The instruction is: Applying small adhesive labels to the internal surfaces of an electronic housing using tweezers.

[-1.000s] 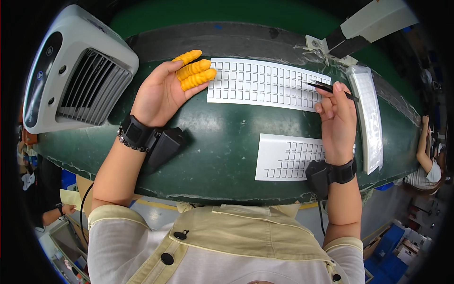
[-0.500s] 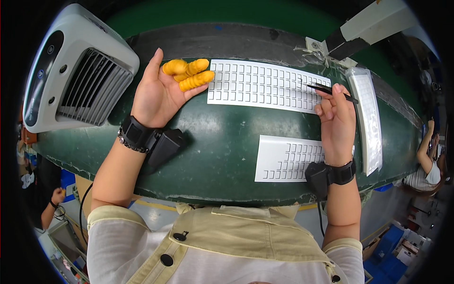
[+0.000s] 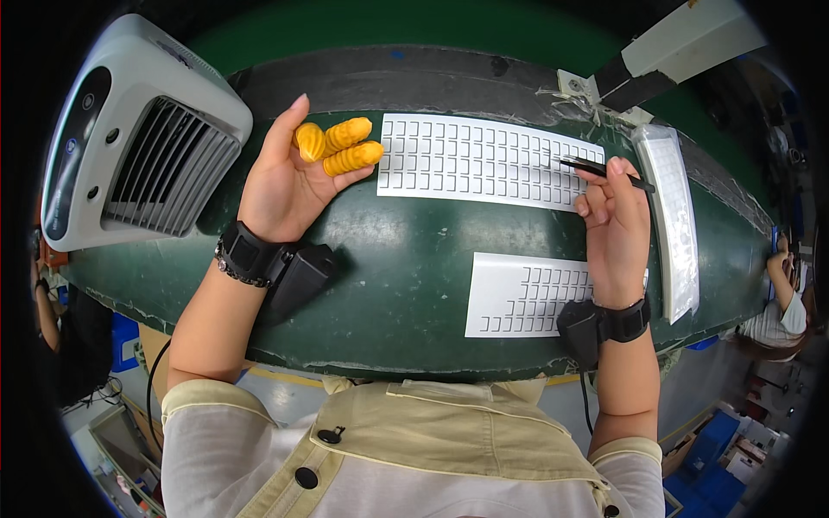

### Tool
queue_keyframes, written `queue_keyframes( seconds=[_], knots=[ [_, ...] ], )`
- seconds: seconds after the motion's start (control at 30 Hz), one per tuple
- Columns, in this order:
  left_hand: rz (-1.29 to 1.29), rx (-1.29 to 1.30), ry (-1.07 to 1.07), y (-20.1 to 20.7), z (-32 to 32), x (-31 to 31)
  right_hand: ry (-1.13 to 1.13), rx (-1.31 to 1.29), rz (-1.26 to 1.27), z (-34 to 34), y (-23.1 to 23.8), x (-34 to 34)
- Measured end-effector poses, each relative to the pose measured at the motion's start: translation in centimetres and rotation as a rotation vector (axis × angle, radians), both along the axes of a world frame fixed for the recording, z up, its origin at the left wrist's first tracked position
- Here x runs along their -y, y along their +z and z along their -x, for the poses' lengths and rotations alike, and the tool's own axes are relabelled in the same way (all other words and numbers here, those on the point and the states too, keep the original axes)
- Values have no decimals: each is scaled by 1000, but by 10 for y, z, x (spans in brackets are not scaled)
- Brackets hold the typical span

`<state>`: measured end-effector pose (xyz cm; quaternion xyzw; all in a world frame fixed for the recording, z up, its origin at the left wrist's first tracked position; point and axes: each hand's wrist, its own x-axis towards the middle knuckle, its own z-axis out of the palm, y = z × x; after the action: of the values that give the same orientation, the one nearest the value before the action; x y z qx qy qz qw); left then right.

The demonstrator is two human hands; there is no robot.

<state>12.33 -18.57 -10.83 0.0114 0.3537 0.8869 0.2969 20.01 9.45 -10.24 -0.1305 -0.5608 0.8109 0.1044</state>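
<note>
My left hand (image 3: 283, 190) is palm up with its fingers apart, and yellow finger cots (image 3: 352, 158) cover three of its fingers. The fingertips are at the left end of a long white sheet (image 3: 484, 204) bearing rows of small dark-edged, bracket-shaped marks or pieces. My right hand (image 3: 615, 224) is closed on a pair of black tweezers (image 3: 632, 180), whose tips are over the sheet's right part. Whether the tips hold anything is too small to tell. Nearer me, under my right wrist, a second white sheet (image 3: 492, 293) has similar pieces on part of it.
A white fan-like appliance (image 3: 155, 129) with a grille stands at the left on the green table (image 3: 397, 285). To the right is a plastic-wrapped stack of white strips (image 3: 672, 224). A pale post (image 3: 682, 56) rises at the back right. Other people are visible at both sides.
My left index finger has curled in slightly, and the hand is still beside the sheet. The right hand and tweezers have hardly moved. People at both edges have shifted their arms.
</note>
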Motion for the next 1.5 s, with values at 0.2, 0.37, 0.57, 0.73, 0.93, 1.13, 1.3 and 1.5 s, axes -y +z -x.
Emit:
queue_keyframes(
  seconds=[0.2, 0.37, 0.57, 0.73, 0.93, 1.13, 1.3, 1.5],
  knots=[
    [81, 23, 34, 1, 0, -3, -23, 4, -13, 0, 1, 1],
    [89, 77, 69, 2, 0, -2, -11, -2, -11, 1, -1, 0],
    [84, 104, 69, 2, 0, -2, -15, 2, -10, 1, -1, 1],
    [82, 76, 40, 0, 1, -1, -23, 2, -15, 1, 1, 2],
    [-25, 54, -38, -1, 1, 2, -44, -12, -19, 0, 3, 4],
    [-129, 77, -63, -6, 4, 5, -38, 2, -8, 1, 2, 3],
    [-133, 89, -45, -6, 2, 4, -39, 3, 2, 0, 2, 2],
    [-168, 86, -26, -7, 2, 6, -35, 1, 0, 0, 1, 2]
  ],
)
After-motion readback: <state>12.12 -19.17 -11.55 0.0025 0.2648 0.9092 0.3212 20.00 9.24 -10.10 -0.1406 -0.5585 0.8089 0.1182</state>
